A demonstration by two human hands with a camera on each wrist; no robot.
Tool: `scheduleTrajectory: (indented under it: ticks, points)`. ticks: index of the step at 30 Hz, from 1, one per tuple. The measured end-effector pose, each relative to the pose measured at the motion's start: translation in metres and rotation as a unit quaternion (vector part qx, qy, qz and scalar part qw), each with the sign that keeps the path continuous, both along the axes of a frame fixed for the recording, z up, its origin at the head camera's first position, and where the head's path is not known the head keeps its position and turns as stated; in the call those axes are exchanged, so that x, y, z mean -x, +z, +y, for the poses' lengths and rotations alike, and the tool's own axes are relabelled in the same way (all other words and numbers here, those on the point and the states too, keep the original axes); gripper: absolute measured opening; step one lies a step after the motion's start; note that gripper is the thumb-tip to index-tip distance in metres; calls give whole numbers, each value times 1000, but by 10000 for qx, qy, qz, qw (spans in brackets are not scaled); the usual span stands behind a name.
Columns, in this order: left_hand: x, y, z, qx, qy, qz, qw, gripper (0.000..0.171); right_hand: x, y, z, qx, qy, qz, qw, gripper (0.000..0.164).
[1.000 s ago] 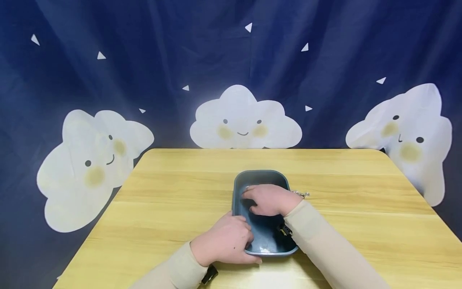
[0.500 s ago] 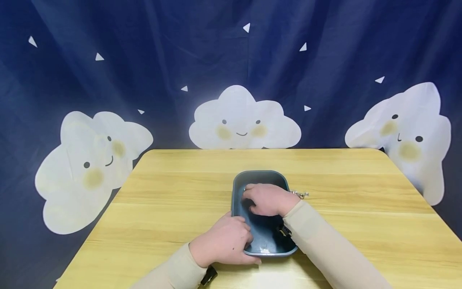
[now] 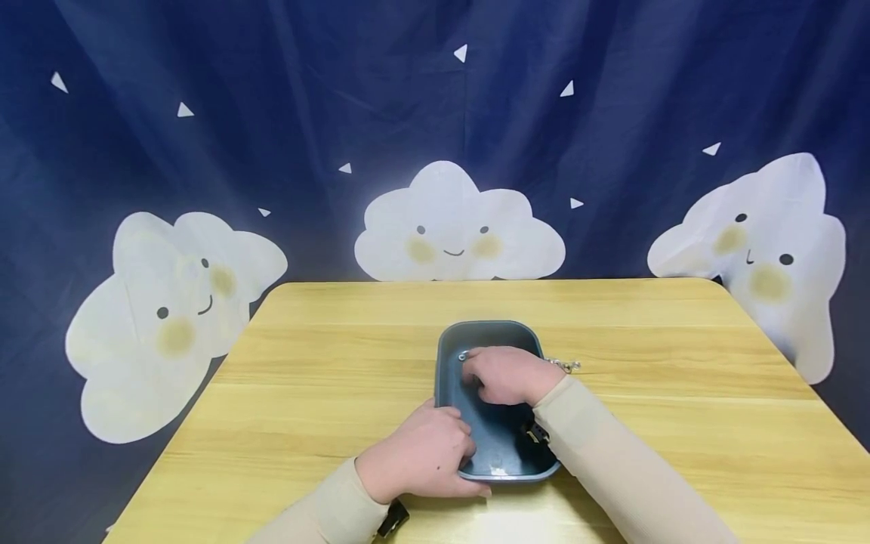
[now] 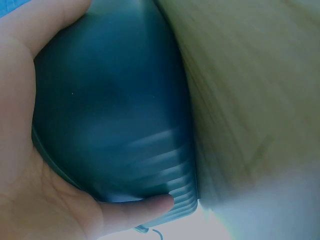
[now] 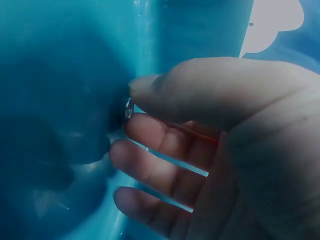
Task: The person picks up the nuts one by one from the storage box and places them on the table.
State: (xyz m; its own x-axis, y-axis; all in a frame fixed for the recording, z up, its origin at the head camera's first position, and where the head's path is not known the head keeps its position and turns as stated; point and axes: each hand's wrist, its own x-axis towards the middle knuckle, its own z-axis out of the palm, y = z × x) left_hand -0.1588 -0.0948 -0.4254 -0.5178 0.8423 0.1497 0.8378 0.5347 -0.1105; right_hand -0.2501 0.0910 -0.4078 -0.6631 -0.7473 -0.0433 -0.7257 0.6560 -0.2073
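A deep, dark blue-green plastic box (image 3: 489,474) with rounded corners lies on the table. My left hand (image 3: 424,451) grips its near left corner, fingers over the rim and thumb along the near end; the left wrist view shows that hand (image 4: 30,145) around the outer wall. Inside the box, my right hand (image 3: 506,375) reaches down with bent fingers. In the right wrist view, its thumb and index finger pinch a small shiny metal piece (image 5: 129,108), seen edge-on. A small silver ring (image 3: 463,356) shows in the box just beyond those fingers.
A silver beaded chain (image 3: 567,366) lies to the right of the box, partly hidden behind the right wrist. The wooden table (image 3: 326,363) has its far edge close to a dark blue curtain (image 3: 306,113) printed with white clouds.
The right hand's fingertips have drawn slightly right and curled in, so the small ring in the box now shows. The left hand keeps its grip on the box.
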Motion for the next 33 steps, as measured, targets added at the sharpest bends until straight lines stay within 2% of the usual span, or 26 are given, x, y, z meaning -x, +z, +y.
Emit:
scheduleTrajectory:
  ticks: [5, 14, 24, 33]
  points:
    - [0, 1, -1, -25, -5, 15, 10000, 52, 1, -1, 0, -62, -97, -157, 9998, 20]
    - [1, 2, -1, -68, -26, 50, 10000, 53, 1, -1, -2, -341, -273, -162, 9989, 19]
    - [1, 2, -1, -122, 0, 63, 9999, 54, 0, -2, -7, -773, -168, 188, 9967, 34]
    - [-1, 4, -1, -140, 6, 9, 9999, 55, 0, 1, -1, -484, -213, -186, 9984, 23]
